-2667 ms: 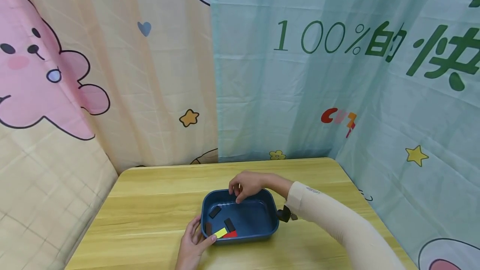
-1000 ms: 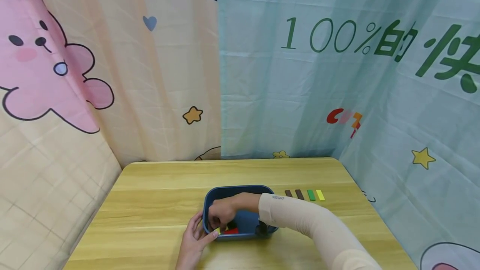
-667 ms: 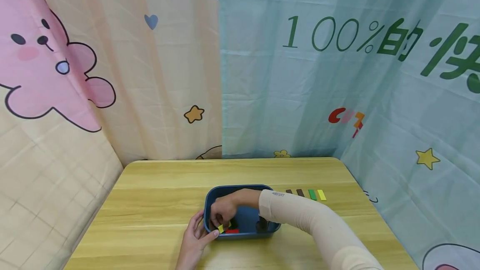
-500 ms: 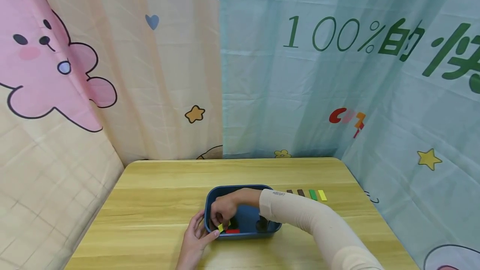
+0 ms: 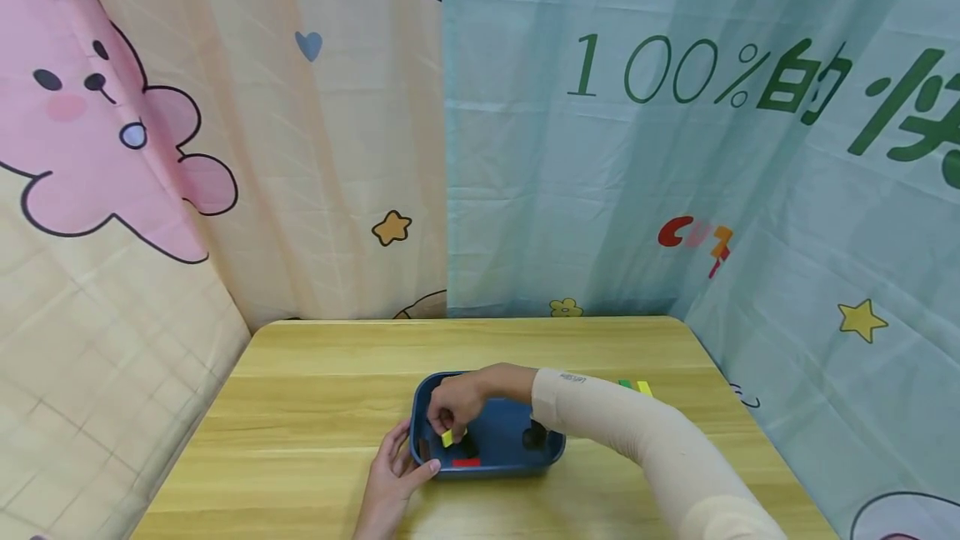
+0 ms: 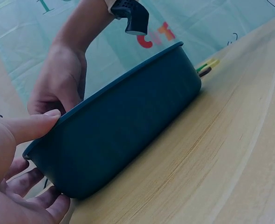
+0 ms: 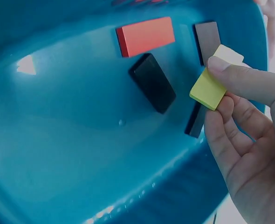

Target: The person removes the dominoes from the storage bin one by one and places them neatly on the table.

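In the right wrist view, my right hand (image 7: 249, 126) pinches a yellow domino-shaped block (image 7: 206, 91) between thumb and fingers, raised above the bottom of a blue box (image 5: 510, 472). Below it in the box lie a red block (image 7: 147, 36), a black block (image 7: 152, 84), a brown block (image 7: 207, 39) and another dark block (image 7: 195, 120), partly hidden. At the box's near left corner, my left hand (image 5: 390, 482) grips the wall (image 6: 119, 135), thumb on the rim and fingers curled against the outside and underneath.
On the wooden table (image 5: 315, 407) right of the box stand a green block (image 5: 625, 382) and a yellow piece (image 5: 644, 387), partly behind the right sleeve (image 5: 637, 432). A brown block (image 6: 204, 72) shows there too. A black wrist camera (image 5: 534, 436) hangs over the box. Curtains (image 5: 555, 215) surround the table.
My right hand went from above the box's far rim down into its left corner, took hold of the yellow block and lifted it slightly. My left hand keeps its grip on the box.
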{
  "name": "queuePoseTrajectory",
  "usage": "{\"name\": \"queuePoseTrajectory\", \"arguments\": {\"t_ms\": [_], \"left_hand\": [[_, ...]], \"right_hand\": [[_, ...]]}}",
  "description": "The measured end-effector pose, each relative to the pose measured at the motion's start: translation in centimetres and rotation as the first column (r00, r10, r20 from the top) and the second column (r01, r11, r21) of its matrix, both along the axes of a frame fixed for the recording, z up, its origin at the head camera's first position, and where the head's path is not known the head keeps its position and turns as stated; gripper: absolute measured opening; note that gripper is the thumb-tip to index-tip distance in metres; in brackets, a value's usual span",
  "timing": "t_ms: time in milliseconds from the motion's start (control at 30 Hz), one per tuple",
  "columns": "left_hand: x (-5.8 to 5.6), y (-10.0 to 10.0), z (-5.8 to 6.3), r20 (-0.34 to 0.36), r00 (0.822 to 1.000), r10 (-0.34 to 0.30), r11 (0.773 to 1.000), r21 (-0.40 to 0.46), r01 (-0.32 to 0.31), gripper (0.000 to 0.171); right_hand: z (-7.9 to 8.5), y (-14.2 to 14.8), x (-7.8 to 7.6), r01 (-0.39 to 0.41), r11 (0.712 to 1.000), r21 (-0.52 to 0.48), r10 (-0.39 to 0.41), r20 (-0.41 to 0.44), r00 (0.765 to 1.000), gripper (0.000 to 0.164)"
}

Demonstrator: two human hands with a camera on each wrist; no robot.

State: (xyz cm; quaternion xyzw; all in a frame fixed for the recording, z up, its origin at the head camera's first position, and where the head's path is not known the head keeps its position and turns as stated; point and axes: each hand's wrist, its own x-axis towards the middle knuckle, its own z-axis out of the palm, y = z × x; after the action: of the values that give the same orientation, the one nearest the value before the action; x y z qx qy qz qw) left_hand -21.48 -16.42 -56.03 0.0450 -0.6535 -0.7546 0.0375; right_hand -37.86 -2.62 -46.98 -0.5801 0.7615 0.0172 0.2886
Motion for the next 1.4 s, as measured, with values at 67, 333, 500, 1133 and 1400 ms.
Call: {"name": "queuePoseTrajectory", "arguments": {"t_ms": [67, 333, 500, 1133, 1400], "left_hand": [[0.0, 0.0, 0.0, 0.005, 1.0, 0.004, 1.0, -0.005, -0.004, 0.086], [0.0, 0.0, 0.3, 0.037, 0.999, 0.011, 1.0, -0.014, -0.011, 0.086], [-0.1, 0.1, 0.4, 0.04, 0.999, 0.023, 1.0, -0.015, -0.022, 0.086], [-0.3, -0.1, 0.3, 0.063, 0.998, 0.028, 0.999, -0.049, -0.025, 0.089], [-0.3, 0.0, 0.4, 0.061, 0.997, 0.037, 0.997, -0.072, -0.033, 0.089]], "right_hand": [[0.5, 0.3, -0.2, -0.002, 1.0, 0.006, 0.002, 0.012, 1.0, 0.012], [2.0, 2.0, -0.6, 0.018, 1.0, 0.012, -0.018, 0.044, 0.999, 0.013], [2.8, 3.7, -0.8, 0.053, 0.999, -0.007, -0.052, 0.016, 0.999, 0.014], [3.9, 10.8, -1.4, 0.302, 0.927, -0.22, -0.275, 0.148, 0.95, 0.017], [3.8, 12.8, -0.8, 0.354, 0.888, -0.294, -0.306, 0.199, 0.931, 0.013]]}}
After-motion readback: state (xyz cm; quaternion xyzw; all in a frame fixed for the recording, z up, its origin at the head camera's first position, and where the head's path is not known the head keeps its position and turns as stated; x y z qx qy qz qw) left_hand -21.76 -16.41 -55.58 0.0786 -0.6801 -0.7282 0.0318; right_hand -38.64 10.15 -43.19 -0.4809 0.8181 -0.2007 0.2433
